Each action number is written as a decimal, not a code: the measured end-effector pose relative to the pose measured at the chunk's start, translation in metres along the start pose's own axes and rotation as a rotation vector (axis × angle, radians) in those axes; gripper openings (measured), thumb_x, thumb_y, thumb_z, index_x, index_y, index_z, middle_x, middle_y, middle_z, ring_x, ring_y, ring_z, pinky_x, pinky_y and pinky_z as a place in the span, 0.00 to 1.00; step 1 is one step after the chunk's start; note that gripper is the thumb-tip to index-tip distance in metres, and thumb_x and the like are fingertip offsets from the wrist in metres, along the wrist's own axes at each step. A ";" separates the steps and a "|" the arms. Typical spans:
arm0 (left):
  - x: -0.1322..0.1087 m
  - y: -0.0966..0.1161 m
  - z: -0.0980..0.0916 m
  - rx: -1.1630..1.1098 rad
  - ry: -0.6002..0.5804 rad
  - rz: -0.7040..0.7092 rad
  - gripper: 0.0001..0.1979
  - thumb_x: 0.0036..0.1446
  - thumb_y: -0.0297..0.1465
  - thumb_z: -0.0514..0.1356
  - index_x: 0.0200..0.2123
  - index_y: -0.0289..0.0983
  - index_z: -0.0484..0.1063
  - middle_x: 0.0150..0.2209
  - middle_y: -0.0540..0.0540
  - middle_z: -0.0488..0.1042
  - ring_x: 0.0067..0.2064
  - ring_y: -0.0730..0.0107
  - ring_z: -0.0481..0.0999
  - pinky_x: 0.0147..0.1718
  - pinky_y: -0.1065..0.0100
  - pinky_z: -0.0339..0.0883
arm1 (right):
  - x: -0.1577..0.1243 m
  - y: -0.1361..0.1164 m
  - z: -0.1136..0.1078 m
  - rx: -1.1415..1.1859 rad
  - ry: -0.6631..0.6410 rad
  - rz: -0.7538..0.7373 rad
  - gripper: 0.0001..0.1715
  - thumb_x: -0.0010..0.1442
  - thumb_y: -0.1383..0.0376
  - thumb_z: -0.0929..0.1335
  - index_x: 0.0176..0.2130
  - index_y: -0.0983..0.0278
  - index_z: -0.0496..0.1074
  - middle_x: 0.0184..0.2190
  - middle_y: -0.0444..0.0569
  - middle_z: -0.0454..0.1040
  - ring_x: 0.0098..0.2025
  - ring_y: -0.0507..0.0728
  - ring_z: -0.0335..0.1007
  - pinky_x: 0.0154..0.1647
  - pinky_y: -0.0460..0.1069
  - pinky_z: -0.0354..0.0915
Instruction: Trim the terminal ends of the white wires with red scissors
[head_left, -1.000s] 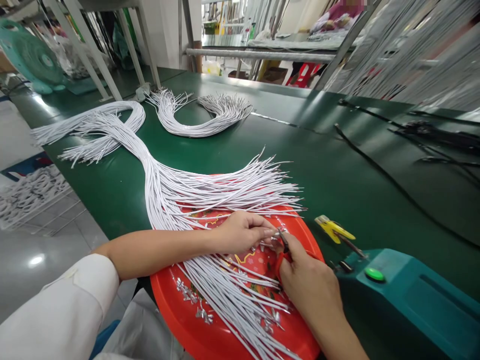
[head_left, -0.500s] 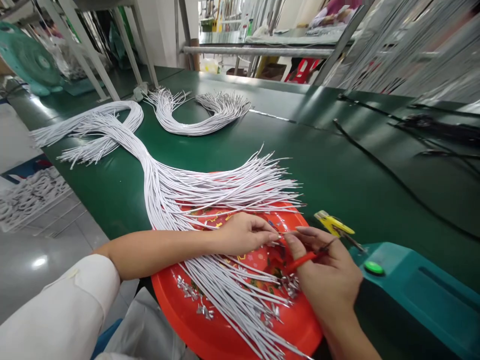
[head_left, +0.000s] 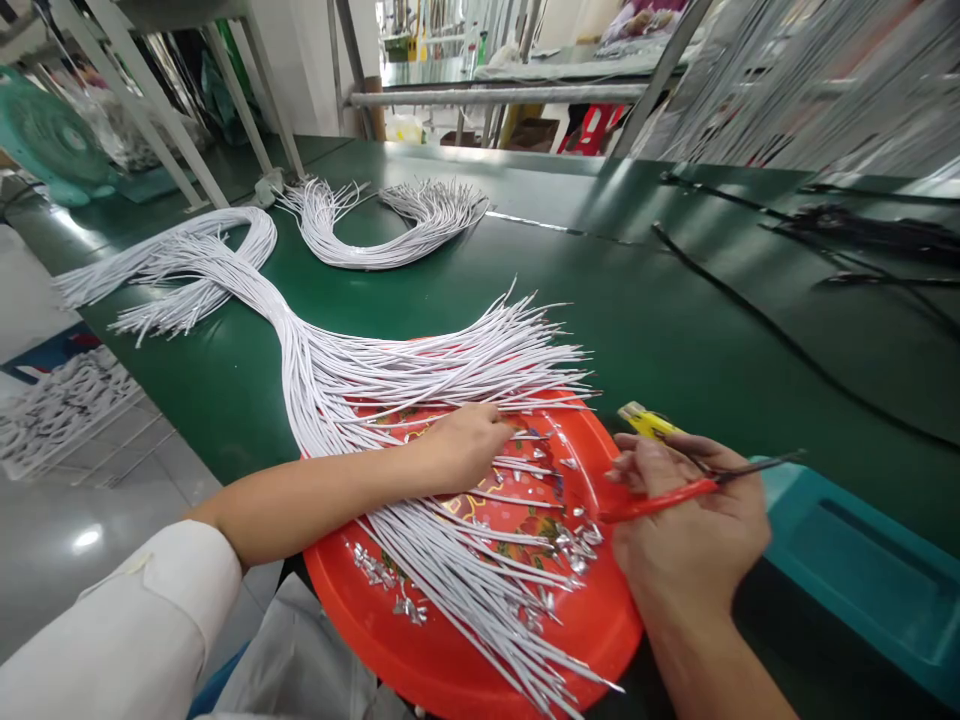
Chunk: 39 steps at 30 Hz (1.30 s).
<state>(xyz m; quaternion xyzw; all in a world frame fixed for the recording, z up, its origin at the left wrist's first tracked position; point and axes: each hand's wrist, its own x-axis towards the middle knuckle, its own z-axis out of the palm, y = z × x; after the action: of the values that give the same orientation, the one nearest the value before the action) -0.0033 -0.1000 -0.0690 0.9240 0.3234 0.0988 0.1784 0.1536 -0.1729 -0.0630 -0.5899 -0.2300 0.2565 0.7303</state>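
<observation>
My left hand (head_left: 466, 448) is closed over a red plastic basin, among the white wires (head_left: 442, 365) draped across it. A few wire ends stick out past its fingers, though the grip itself is partly hidden. In my right hand (head_left: 694, 530) lie red-handled scissors (head_left: 671, 500), their dark tips pointing right. The fingers of that hand are bent beside a yellow piece (head_left: 649, 420) on a teal machine (head_left: 862, 560); whether they touch it I cannot tell. Small silvery scraps (head_left: 577, 545) are scattered in the red basin (head_left: 352, 640), near the wire ends.
More white wire bundles (head_left: 375, 250) lie on the green table (head_left: 525, 270). Black cables (head_left: 795, 350) cross its right side. A teal fan (head_left: 49, 135) stands at the far left, above a wire basket (head_left: 82, 420) on the floor. A person (head_left: 649, 20) sits at the back.
My right hand has moved right, away from my left hand and toward the yellow piece, carrying the scissors. My left hand has drawn slightly left and up, its fingers now curled in.
</observation>
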 end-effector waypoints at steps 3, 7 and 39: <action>-0.003 0.003 0.001 0.081 -0.018 0.054 0.15 0.55 0.23 0.53 0.47 0.30 0.68 0.43 0.38 0.69 0.44 0.61 0.68 0.41 0.63 0.66 | 0.001 -0.003 0.001 0.036 -0.010 0.029 0.17 0.44 0.67 0.74 0.33 0.63 0.65 0.24 0.43 0.74 0.21 0.48 0.64 0.26 0.45 0.61; -0.006 0.016 0.000 0.071 0.143 0.184 0.15 0.62 0.27 0.48 0.50 0.32 0.66 0.47 0.39 0.68 0.48 0.64 0.66 0.48 0.64 0.62 | 0.002 -0.003 0.000 0.046 -0.022 0.042 0.17 0.44 0.66 0.73 0.33 0.63 0.65 0.23 0.43 0.73 0.21 0.47 0.64 0.25 0.45 0.60; -0.001 0.025 0.001 -0.702 0.057 -0.243 0.12 0.53 0.30 0.55 0.31 0.31 0.78 0.24 0.49 0.74 0.24 0.78 0.65 0.24 0.74 0.55 | -0.010 0.010 -0.008 -0.461 -0.379 -0.190 0.12 0.48 0.59 0.72 0.31 0.62 0.69 0.27 0.45 0.75 0.29 0.54 0.72 0.32 0.49 0.68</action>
<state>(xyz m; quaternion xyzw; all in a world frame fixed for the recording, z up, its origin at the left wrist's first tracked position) 0.0104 -0.1195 -0.0602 0.7583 0.3821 0.2076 0.4856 0.1498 -0.1838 -0.0750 -0.6574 -0.4684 0.2334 0.5422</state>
